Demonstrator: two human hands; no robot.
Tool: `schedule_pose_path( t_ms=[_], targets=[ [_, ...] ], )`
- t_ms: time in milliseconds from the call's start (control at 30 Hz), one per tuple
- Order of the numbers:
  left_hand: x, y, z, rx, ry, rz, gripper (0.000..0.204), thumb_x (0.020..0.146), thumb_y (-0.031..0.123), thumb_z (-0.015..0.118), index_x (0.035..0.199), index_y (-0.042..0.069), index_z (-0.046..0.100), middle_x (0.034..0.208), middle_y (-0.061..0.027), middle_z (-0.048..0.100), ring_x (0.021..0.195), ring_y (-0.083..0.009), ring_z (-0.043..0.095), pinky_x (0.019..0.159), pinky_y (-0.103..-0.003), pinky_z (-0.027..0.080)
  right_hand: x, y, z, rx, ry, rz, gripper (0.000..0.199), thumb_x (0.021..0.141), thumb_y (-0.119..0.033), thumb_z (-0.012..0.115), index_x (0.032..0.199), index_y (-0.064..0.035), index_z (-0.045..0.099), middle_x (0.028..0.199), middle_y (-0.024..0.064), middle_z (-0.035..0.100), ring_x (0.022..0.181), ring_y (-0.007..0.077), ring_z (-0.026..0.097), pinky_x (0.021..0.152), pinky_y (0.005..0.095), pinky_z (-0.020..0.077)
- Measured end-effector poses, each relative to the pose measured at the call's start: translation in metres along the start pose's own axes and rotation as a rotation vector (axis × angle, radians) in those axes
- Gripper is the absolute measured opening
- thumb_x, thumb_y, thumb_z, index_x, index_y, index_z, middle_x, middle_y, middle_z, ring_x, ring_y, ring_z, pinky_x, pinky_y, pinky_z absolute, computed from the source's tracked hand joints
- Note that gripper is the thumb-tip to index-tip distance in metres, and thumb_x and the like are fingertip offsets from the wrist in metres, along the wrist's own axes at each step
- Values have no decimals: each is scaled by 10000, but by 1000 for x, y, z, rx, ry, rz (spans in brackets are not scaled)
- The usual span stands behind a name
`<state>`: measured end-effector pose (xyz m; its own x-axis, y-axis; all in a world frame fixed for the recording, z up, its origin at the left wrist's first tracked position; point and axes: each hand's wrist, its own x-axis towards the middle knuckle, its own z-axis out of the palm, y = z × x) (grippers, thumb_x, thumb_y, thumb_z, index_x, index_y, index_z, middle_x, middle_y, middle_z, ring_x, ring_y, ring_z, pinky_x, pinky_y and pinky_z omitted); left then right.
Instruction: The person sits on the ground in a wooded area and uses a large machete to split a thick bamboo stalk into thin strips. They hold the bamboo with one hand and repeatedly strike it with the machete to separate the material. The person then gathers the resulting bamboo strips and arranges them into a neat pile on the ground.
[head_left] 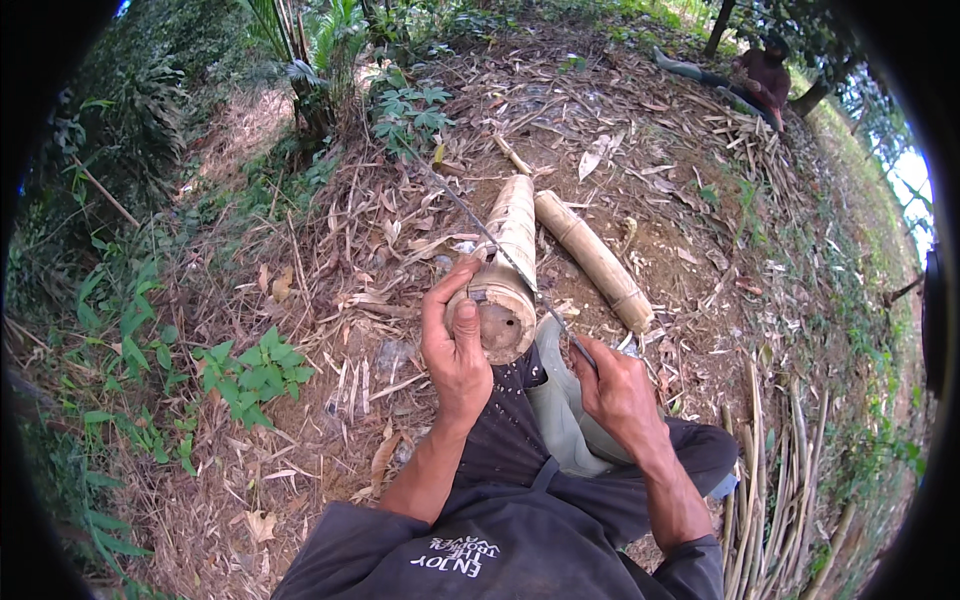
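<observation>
Head view: the left hand (455, 345) grips the near open end of a bamboo log (505, 275) lying centre. The right hand (615, 390) is closed on a long blade (500, 250) laid across it. The bamboo looks stiff, hollow and fairly light, with a smooth skin; the rim seems the steadiest hold.

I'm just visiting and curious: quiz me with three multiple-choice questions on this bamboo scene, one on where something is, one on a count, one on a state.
1. Where does the long thin blade lie?
A. Across the end of the bamboo section
B. Flat on the ground by the green plants
C. Stuck in the tree trunk

2. How many thick bamboo sections lie in front of the person?
A. One
B. Two
C. Five

3. What is the left hand doing?
A. Hanging free
B. Gripping the bamboo end
C. Holding a leaf

Answers: 1 A, the blade runs from the right hand over the near bamboo section. 2 B, a second bamboo section lies beside it. 3 B, its fingers wrap the rim.
</observation>
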<state>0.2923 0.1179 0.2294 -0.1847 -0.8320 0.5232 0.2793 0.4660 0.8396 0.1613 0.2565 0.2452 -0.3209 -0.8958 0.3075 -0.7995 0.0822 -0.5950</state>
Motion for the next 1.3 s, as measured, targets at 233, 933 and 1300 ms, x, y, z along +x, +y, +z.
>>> schedule_pose_path(
  t_ms=[233,933,1300],
  targets=[
    [1,0,-1,154,9,37,366,995,316,513,1153,-9,571,1192,-131,535,1175,-254,509,1030,-379,380,5,-27,-12,142,195,-191,193,848,-63,650,1024,-1,605,746,203,643,604,380,632,519,433,496],
    [5,-6,-8,27,-40,-5,353,974,270,571,1167,-17,500,1194,-145,560,1146,-199,536,1014,-338,397,6,-22,-16,154,106,-127,215,816,13,659,1027,15,618,746,176,649,602,331,647,521,408,497],
    [5,-11,-8,-52,-46,21,351,941,265,620,1136,-13,532,1153,-132,552,1147,-232,542,1013,-358,408,6,-6,-9,122,80,-74,216,826,0,662,1036,16,609,757,208,649,614,358,650,514,403,495]
  ],
)
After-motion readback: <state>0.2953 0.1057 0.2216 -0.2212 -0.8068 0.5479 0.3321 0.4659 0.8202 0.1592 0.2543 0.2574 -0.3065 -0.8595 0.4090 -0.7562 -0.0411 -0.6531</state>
